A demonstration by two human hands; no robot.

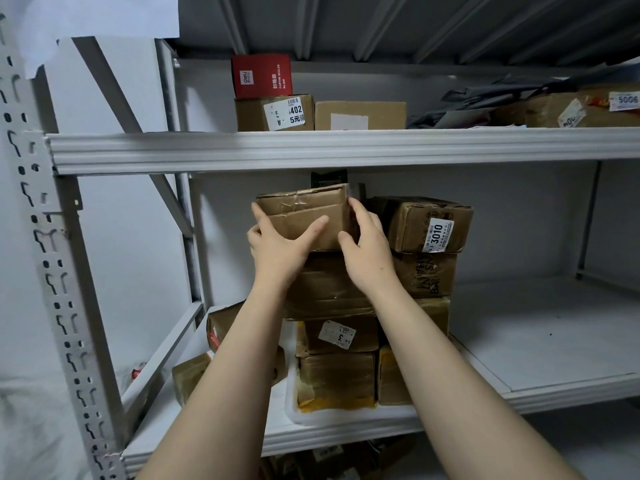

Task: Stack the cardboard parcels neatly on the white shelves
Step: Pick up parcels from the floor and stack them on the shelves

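Gripping the top parcel (304, 216) side to side, left hand (277, 247) and right hand (367, 247) sit equally near, its length crosswise atop the stack (332, 289).

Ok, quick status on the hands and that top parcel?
Left hand, right hand both grip top parcel. Atop the stack. 3010 parcel close at its right, shelf beam above.

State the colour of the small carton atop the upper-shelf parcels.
The small cardboard carton is red with white lettering; head view.
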